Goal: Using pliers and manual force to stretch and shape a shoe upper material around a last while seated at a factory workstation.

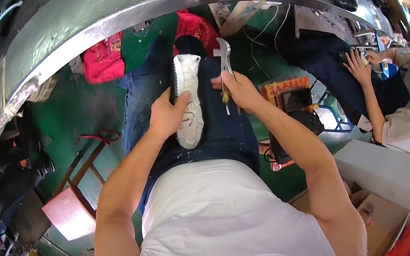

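A white shoe (192,122) with a fuzzy, frayed edge lies on my lap, its underside facing up and its length pointing away from me. My left hand (165,114) is closed around its left side, with the thumb laid across the pale bottom. To the right of the shoe, apart from it, my right hand (243,93) grips metal lasting pincers (225,54). Their curved silver head points away from me, and the handle ends, partly yellowish, show below my fingers. My palm hides the middle of the handles.
A metal-edged workbench (146,6) curves across the far side. Red bags (104,61) lie beneath it. A small stool (72,212) stands at left. At right are a red-and-yellow box (285,87), a cardboard box (379,213) and a seated co-worker (402,116) with hands at the bench.
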Demonstrator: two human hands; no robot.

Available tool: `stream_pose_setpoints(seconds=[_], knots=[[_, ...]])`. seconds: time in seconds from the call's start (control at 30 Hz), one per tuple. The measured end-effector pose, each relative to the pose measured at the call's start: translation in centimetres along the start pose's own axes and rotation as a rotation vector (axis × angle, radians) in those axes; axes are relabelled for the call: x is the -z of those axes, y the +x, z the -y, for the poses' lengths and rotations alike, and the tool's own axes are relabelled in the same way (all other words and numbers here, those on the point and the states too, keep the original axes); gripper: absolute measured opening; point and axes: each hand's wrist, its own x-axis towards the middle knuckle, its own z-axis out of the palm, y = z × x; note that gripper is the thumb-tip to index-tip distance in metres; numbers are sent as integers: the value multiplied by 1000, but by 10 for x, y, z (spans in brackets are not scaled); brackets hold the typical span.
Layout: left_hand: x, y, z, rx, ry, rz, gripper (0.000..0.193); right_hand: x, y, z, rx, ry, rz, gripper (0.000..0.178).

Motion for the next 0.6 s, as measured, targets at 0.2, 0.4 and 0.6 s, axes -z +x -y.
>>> stream_pose_setpoints(seconds=[0.2, 0.4, 0.6], knots=[[-7, -14, 30, -663, -307, 30, 96, -43, -32, 49, 197, 101, -30, 42], [-3, 5, 41, -922, -199, 169, 105, -51, -36, 33, 317, -96, -62, 44], [29, -19, 24, -440, -337, 478, 117, -55, -38, 46, 297, -187, -72, 41]])
